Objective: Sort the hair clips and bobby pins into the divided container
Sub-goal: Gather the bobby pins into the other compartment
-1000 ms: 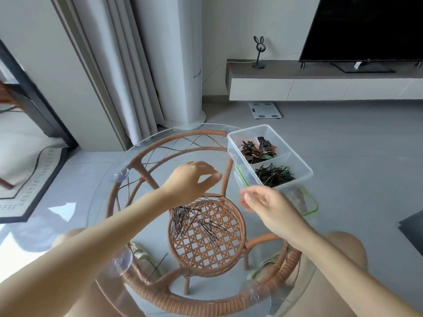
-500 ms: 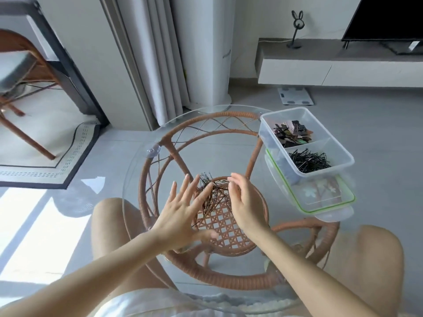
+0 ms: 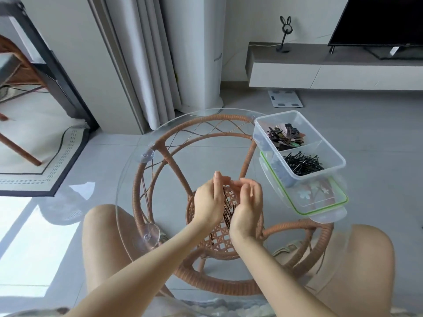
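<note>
Bobby pins (image 3: 229,209) between both hands (image 3: 207,202) (image 3: 248,208)

L hand (image 3: 209,202), R hand (image 3: 248,209) bare; forearms (image 3: 137,271) & knees (image 3: 103,227) bare too; pale whitish garment (image 3: 206,306) at lap.
</note>
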A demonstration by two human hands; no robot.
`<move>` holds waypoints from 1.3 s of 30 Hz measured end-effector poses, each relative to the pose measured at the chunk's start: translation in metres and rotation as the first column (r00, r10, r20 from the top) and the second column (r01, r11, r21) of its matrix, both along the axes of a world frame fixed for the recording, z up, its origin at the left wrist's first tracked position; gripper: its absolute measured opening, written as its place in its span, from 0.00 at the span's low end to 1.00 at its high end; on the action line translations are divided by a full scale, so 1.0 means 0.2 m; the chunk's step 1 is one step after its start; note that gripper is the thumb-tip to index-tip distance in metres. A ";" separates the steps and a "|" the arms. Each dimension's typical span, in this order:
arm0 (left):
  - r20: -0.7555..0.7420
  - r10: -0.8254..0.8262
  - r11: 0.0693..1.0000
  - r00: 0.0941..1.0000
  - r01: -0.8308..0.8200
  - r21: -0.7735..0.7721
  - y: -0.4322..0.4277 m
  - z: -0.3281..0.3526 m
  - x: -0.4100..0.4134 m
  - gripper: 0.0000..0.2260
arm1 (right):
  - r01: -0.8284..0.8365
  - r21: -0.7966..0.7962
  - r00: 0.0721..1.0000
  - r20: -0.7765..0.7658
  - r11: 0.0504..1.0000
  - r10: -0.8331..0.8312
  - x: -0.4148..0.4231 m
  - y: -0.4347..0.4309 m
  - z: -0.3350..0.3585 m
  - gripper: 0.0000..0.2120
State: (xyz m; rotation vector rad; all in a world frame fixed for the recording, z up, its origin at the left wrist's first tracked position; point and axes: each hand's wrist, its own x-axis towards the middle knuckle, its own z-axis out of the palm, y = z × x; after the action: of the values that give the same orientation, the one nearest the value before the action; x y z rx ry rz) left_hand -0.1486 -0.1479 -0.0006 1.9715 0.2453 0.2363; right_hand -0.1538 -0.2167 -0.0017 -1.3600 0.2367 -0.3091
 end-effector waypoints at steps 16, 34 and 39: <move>-0.490 -0.051 0.720 0.870 0.372 0.586 0.17 0.19 -0.15 0.34 | -0.583 -0.805 0.538 -0.485 -0.112 0.690 0.28 -0.25 0.20 0.42; -0.428 -0.360 0.592 0.829 0.557 0.582 0.10 0.24 -0.01 0.11 | -0.494 -0.839 0.485 -0.485 -0.229 0.728 0.31 -0.37 0.16 0.10; -0.440 -0.405 0.579 0.801 0.598 0.555 0.12 0.24 0.00 0.10 | -0.434 -0.855 0.495 -0.490 -0.284 0.717 0.26 -0.35 0.15 0.06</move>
State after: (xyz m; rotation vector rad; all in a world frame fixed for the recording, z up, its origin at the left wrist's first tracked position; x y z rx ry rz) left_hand -0.1489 -0.1232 0.0479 2.7117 -0.3080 -0.3950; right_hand -0.1017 -0.2875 0.0286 -2.5727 -1.2097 0.4357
